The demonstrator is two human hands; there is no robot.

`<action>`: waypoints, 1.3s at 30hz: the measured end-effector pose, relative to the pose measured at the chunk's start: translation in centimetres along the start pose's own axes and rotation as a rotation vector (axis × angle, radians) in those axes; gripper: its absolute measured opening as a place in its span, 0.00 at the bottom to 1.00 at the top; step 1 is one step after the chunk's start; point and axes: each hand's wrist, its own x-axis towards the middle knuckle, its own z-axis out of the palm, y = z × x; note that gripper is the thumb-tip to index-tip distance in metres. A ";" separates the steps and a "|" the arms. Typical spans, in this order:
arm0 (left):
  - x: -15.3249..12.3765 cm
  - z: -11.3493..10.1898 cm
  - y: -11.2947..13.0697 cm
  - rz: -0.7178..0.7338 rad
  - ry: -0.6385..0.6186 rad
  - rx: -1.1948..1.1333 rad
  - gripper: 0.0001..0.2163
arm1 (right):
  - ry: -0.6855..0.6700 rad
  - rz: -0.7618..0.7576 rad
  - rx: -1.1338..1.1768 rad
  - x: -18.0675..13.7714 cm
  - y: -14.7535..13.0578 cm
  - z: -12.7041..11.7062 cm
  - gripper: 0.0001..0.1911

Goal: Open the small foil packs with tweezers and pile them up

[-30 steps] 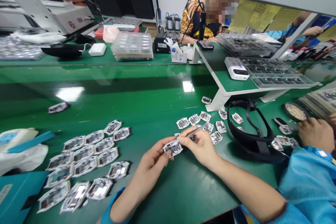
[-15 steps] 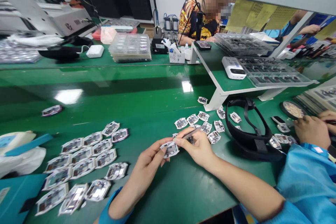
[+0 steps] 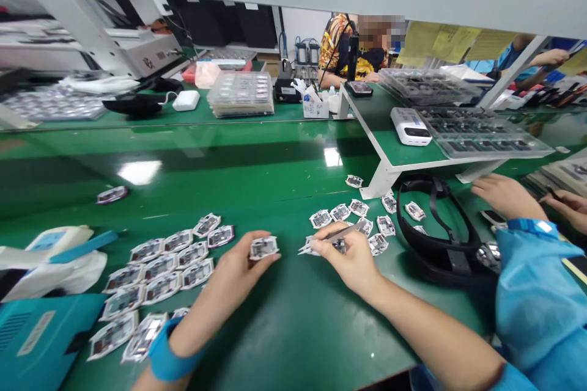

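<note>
My left hand (image 3: 236,269) pinches a small white-edged circuit part (image 3: 263,247) just above the green table, to the right of a laid-out group of the same parts (image 3: 160,269). My right hand (image 3: 351,259) grips metal tweezers (image 3: 328,239) whose tips point left, over a second scatter of parts (image 3: 355,217). About a hand's width separates my two hands.
A black headband magnifier (image 3: 435,238) lies right of the scatter. A white raised shelf (image 3: 389,159) holds a white device (image 3: 410,125) and clear trays (image 3: 486,134). A neighbour's hands (image 3: 507,195) in a blue sleeve work at the right. A teal device (image 3: 36,336) sits at the front left.
My left hand has carried the part leftward, away from the tweezers, toward the laid-out group. The right hand stays put with the tweezers. The neighbour's hands shifted up and left.
</note>
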 end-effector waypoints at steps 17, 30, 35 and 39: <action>10.1 5.0 4.0 0.447 -0.064 0.492 0.19 | 0.060 -0.535 -0.116 -0.5 -2.1 -0.2 0.04; 17.1 13.6 7.1 0.360 -0.041 0.182 0.15 | 0.030 -0.530 -0.235 -0.3 -2.5 -1.0 0.04; 15.2 11.5 6.7 0.248 -0.012 -0.099 0.18 | 0.036 -0.469 -0.194 -0.4 -2.6 -1.1 0.08; 11.1 9.0 6.3 0.122 -0.034 -0.344 0.24 | 0.111 -0.482 -0.121 0.1 -2.3 -1.1 0.05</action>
